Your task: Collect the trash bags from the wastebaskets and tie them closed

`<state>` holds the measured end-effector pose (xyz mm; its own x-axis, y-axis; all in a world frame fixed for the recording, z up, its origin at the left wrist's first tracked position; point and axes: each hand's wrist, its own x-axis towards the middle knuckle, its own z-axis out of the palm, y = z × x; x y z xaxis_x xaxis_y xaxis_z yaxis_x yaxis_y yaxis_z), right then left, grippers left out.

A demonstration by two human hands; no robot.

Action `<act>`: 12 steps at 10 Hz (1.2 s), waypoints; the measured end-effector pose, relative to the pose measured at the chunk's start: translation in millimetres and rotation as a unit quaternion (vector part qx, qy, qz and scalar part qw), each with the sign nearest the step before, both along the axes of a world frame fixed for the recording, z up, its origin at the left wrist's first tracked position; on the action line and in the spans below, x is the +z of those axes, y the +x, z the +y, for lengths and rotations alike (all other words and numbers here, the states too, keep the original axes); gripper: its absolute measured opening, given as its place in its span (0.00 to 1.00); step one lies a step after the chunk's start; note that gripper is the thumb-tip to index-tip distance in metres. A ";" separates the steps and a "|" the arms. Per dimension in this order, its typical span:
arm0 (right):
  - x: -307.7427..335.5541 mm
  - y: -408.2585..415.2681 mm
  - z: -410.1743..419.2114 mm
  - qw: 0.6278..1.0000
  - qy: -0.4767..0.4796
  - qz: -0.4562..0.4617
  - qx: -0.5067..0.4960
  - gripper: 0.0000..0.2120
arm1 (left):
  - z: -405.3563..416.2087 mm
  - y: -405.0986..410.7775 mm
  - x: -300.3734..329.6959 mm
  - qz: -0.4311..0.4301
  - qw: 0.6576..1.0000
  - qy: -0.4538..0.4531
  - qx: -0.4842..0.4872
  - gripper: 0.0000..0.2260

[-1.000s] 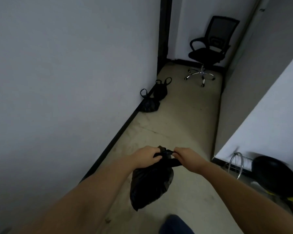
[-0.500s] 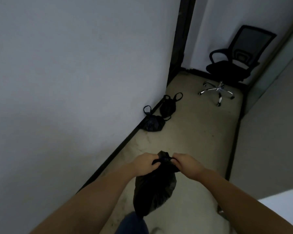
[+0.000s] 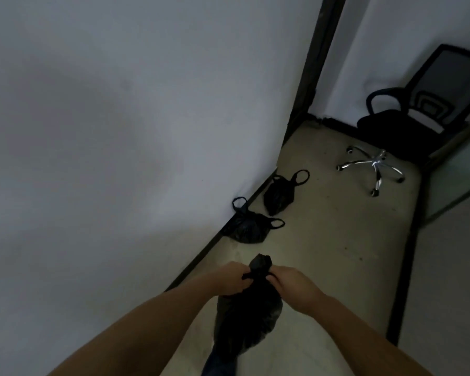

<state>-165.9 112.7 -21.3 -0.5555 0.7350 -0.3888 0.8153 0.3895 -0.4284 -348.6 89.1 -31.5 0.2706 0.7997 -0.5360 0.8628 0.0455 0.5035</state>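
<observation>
A pale wall [image 3: 106,131] fills the left side, meeting the beige floor [image 3: 337,253] along a dark baseboard. At the far end stands a black mesh office chair [image 3: 429,104] on a chrome star base. Two tied black trash bags lie on the floor against the baseboard, the nearer bag [image 3: 248,227] just beside the farther bag [image 3: 278,195]. In front, a third black trash bag [image 3: 246,318] hangs in the air. The left hand [image 3: 229,279] and the right hand [image 3: 291,284] each pinch its gathered neck from either side, fingers curled. No writing is legible.
</observation>
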 end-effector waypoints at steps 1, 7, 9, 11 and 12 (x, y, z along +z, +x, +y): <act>-12.8 -25.0 45.8 1.000 -0.022 0.007 0.009 0.11 | 55.6 -17.0 -9.0 0.013 1.000 -0.018 0.017 0.13; -304.7 -169.4 239.3 0.991 -0.099 0.013 0.086 0.12 | 275.0 -217.2 -147.5 0.357 0.858 0.256 -0.268 0.04; -388.8 -180.0 253.7 0.990 -0.134 -0.025 0.047 0.10 | 271.3 -226.3 -168.1 0.354 0.811 0.349 -0.308 0.10; -438.1 -174.0 260.5 0.981 -0.142 -0.124 0.050 0.15 | 269.2 -230.1 -176.1 0.325 0.827 0.361 -0.285 0.10; -431.4 -171.8 261.4 0.982 -0.139 -0.117 0.048 0.16 | 267.8 -231.8 -175.5 0.335 0.816 0.387 -0.269 0.09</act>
